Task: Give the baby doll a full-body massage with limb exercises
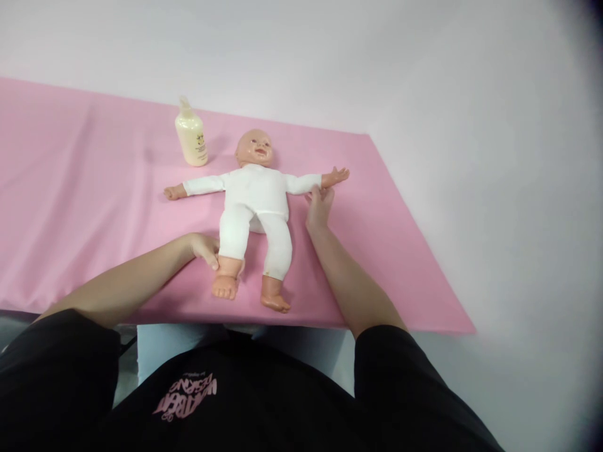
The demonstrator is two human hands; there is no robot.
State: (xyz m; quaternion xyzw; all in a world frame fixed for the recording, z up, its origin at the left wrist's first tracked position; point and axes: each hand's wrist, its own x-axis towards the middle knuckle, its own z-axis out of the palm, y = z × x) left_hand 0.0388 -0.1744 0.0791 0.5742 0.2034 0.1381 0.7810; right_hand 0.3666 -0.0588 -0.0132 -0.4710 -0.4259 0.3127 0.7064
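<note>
A baby doll [257, 194] with a bald head and a white cloth body lies on its back on a pink-covered table [405, 276], arms spread and feet toward me. My left hand [206, 248] is closed around the doll's lower leg on the left, thumb on the ankle; the leg partly hides the fingers. At the doll's outstretched arm on the right, my right hand [320, 204] has its curled fingers against the underside near the wrist. The arm covers part of those fingertips.
A pale yellow pump bottle [192, 137] stands beside the doll's head, on the left. The pink cover has creases on its left side. The table's near edge runs just before my body, and its right edge slants away beyond my right arm.
</note>
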